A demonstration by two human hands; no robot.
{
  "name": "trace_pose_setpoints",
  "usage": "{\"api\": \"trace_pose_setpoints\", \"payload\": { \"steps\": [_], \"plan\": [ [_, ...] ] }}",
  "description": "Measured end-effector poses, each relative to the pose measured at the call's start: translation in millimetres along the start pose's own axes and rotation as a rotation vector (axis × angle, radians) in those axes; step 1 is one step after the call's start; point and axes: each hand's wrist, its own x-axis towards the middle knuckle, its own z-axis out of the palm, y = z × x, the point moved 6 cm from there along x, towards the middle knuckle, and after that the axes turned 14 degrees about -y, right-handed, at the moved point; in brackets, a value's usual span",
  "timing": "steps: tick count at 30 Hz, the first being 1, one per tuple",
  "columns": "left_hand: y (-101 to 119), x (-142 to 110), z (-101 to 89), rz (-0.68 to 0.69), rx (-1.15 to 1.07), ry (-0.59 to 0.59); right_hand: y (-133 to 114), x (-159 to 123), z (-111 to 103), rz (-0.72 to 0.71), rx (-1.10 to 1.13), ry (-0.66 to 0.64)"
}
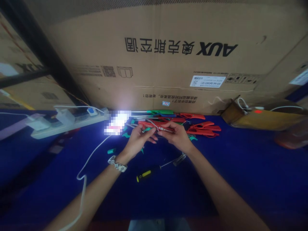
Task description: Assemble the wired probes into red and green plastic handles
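My right hand [176, 135] is closed in a pinch on a small, slender, clear-and-reddish part [168, 129] with a thin pale wire [154, 124] at its left end. My left hand [141, 138] meets it from the other side, thumb and forefinger pinched at the wire; the exact grip is too small to tell. Just behind the hands lie several long-nosed gas lighters, among them a green one [161, 112] and a red one [192, 116]. Below the hands rest a black-and-yellow screwdriver [145, 175] and a small metal piece [180, 159].
A white power strip [69, 123] with plugs stands at the left, beside a glaring, pixelated bright patch. A white cable [84, 176] crosses the blue tabletop [168, 199]. Small green pieces, one a cap [111, 151], lie about. Large cardboard [154, 70] walls the back; an open box [255, 118] sits right.
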Motion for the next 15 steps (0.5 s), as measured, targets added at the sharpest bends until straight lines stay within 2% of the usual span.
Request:
{"api": "trace_pose_setpoints", "payload": {
  "steps": [7,11,15],
  "plan": [
    [8.7,0.1,-16.5,-0.055,0.036,-0.120,-0.1,-1.3,0.6,0.072,0.045,-0.001],
    [7.2,1.5,-27.9,-0.057,0.102,-0.115,-1.8,-1.7,-0.2,0.071,0.014,0.016],
    [4.7,3.4,-28.9,-0.056,0.167,-0.165,-0.1,-1.6,0.6,0.083,0.040,-0.010]
  ]
}}
